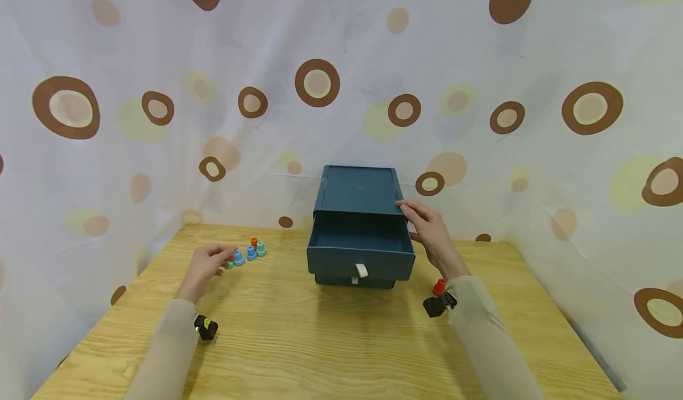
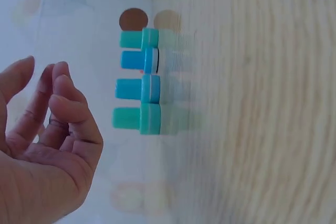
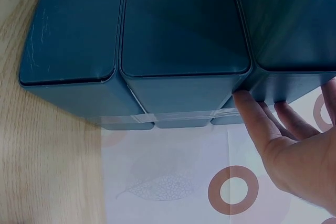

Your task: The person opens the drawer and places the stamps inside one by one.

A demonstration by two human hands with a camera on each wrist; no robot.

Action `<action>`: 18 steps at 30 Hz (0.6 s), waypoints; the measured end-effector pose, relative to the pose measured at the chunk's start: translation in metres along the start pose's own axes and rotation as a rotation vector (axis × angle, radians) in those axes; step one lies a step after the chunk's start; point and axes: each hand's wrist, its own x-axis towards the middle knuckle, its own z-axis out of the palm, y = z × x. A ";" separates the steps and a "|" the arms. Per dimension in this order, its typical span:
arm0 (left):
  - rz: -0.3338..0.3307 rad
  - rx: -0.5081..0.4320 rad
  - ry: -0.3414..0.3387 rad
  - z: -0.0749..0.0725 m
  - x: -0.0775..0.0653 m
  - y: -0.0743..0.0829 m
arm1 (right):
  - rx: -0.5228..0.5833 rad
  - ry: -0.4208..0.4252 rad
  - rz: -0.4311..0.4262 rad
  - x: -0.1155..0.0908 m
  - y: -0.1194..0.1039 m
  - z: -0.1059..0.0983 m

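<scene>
My left hand [image 1: 207, 264] hovers by a row of small plastic toy stamps. In the left wrist view its thumb stands apart from the loosely bent fingers [image 2: 73, 108], with nothing between them. Beside it are a near green stamp [image 2: 149, 119], two blue stamps [image 2: 149, 88] and a far green stamp [image 2: 149, 39]. An orange stamp [image 1: 254, 242] is behind them in the head view. My right hand [image 1: 432, 234] rests on the right top edge of a dark blue drawer cabinet [image 1: 358, 189], its straight fingers touching the side. The upper drawer [image 1: 341, 262] is pulled out.
A red stamp [image 1: 439, 287] stands right of the cabinet, near my right wrist. The lower drawer [image 1: 331, 280] sits under the pulled-out one. White pull tabs [image 1: 361, 270] hang at the drawer fronts. A patterned cloth [image 1: 352, 50] hangs behind the wooden table [image 1: 299, 341].
</scene>
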 end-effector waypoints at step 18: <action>-0.146 -0.154 -0.013 -0.018 0.013 -0.016 | -0.009 -0.002 -0.007 -0.001 0.000 0.001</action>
